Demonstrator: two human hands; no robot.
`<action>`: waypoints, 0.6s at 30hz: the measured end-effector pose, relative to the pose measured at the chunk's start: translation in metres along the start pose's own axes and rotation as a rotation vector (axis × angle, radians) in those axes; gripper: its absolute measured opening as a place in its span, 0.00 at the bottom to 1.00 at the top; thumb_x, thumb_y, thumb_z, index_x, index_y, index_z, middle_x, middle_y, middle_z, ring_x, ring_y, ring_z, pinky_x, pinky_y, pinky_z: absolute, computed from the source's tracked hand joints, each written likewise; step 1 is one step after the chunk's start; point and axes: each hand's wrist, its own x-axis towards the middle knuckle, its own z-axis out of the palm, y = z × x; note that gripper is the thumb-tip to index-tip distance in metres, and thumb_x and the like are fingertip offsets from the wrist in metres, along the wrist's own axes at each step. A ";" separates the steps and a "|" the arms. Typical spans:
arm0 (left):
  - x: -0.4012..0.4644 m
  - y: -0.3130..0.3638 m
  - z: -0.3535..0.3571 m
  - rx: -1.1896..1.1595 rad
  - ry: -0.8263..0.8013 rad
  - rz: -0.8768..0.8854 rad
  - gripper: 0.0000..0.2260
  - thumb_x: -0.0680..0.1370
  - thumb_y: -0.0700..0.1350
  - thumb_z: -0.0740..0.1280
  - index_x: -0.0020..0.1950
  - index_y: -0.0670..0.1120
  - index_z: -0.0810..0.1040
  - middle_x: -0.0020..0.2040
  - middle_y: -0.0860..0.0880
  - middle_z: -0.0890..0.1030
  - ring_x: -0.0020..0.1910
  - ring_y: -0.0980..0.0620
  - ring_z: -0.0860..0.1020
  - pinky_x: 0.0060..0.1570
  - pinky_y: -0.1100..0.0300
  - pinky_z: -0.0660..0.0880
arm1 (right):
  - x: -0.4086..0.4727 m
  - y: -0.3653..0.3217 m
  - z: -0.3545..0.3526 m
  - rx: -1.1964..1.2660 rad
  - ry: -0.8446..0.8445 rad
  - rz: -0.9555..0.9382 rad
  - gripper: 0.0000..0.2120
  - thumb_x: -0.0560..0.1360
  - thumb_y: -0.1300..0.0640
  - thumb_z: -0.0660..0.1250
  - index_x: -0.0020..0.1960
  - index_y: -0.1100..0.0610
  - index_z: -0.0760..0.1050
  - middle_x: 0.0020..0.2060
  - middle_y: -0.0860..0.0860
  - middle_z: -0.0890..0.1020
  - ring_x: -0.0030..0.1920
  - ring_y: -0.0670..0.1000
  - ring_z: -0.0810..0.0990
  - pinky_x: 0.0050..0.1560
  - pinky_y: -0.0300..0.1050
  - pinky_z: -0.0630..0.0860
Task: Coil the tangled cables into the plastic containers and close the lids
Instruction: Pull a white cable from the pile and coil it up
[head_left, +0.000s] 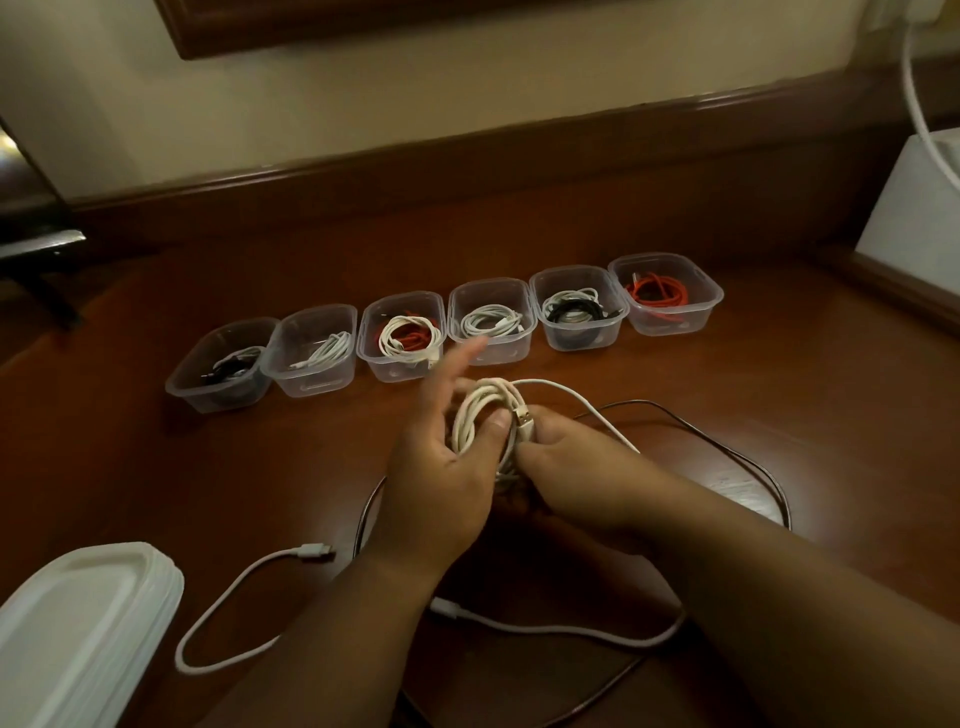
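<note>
Stacked lids (78, 623) wait at the desk's (779, 415) near-left corner. Left hand (441, 467) pins the white coil (483, 415) with its thumb; right hand (566, 457) pinches the plug, keeping loops tight. Six open containers (491, 319) line the far edge.

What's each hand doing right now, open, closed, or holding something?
Left hand: thumb presses the white cable coil against the palm; fingers extended behind it.
Right hand: closed, pinching the coil beside its USB plug.
</note>
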 end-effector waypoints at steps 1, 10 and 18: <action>0.002 -0.001 -0.002 0.034 0.016 0.037 0.19 0.78 0.43 0.68 0.62 0.65 0.75 0.54 0.57 0.81 0.53 0.55 0.82 0.52 0.51 0.81 | -0.001 -0.001 -0.001 -0.007 0.005 -0.017 0.10 0.82 0.59 0.57 0.55 0.52 0.76 0.42 0.55 0.83 0.37 0.50 0.78 0.39 0.47 0.75; 0.013 -0.002 -0.001 -0.330 0.311 -0.279 0.10 0.81 0.36 0.64 0.54 0.51 0.76 0.41 0.51 0.83 0.32 0.55 0.80 0.36 0.54 0.77 | 0.006 -0.003 0.002 0.293 0.263 -0.094 0.04 0.82 0.61 0.60 0.52 0.57 0.73 0.36 0.53 0.80 0.31 0.45 0.79 0.32 0.40 0.74; 0.015 0.005 -0.009 -0.357 0.220 -0.297 0.12 0.79 0.35 0.65 0.56 0.52 0.76 0.43 0.52 0.84 0.30 0.54 0.81 0.34 0.56 0.79 | 0.005 -0.004 0.000 0.370 0.305 -0.093 0.03 0.82 0.62 0.61 0.55 0.59 0.73 0.33 0.52 0.79 0.29 0.45 0.76 0.32 0.39 0.72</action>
